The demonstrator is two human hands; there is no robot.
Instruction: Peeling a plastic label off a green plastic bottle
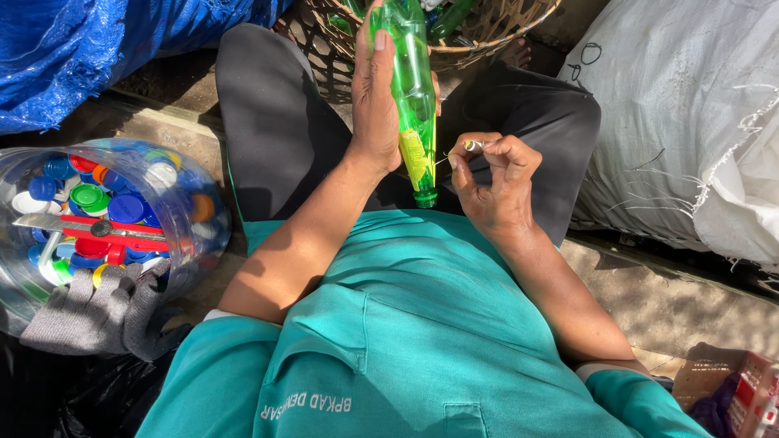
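Observation:
My left hand (375, 97) grips a green plastic bottle (414, 81) lengthwise, its neck pointing toward my body and its base toward a woven basket. A yellow strip of label (415, 154) clings near the neck. My right hand (491, 178) is closed on a small metal blade tool (471, 146), whose tip sits just right of the bottle's label area. Both hands hover above my lap in dark trousers.
A clear plastic tub (203, 235) at the left holds several coloured bottle caps and red-handled scissors (97, 231); a grey glove (97, 316) hangs on its rim. A woven basket (487, 32) with bottles sits ahead, a white sack (690, 122) at right, a blue tarp (81, 49) at upper left.

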